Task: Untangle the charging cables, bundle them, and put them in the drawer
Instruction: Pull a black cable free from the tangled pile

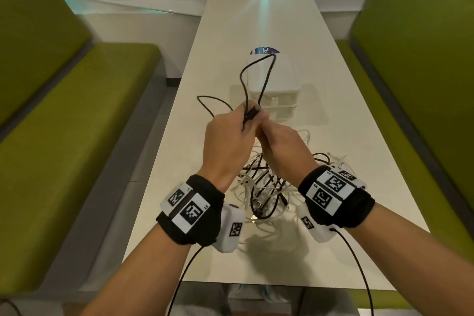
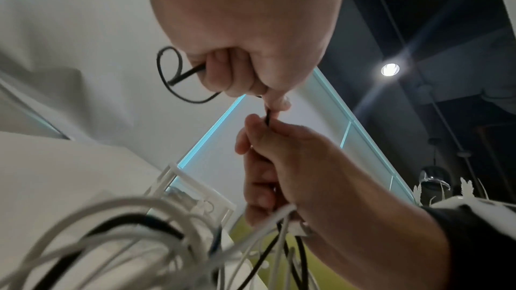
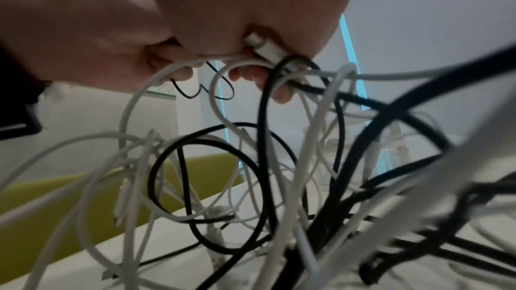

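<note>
Both my hands are raised together above a tangle of white and black cables [image 1: 266, 187] on the white table [image 1: 256, 20]. My left hand [image 1: 238, 115] grips a thin black cable [image 1: 266, 72], whose loops stick up and out to the left. From below, the left hand [image 2: 237, 74] has its fingers curled round that cable's loop [image 2: 170, 74]. Just under it, my right hand [image 2: 265, 140] pinches the same black cable, with white cables hanging from its fingers. A white connector [image 3: 262, 46] sits in the right hand [image 3: 251, 74]. A white drawer unit [image 1: 282, 79] stands behind the hands, its drawers closed.
Green padded benches [image 1: 64, 123] [image 1: 415, 59] run along both sides of the narrow table. A white wall closes off the far end. The tangle hangs partly lifted, with strands trailing onto the table near its front edge.
</note>
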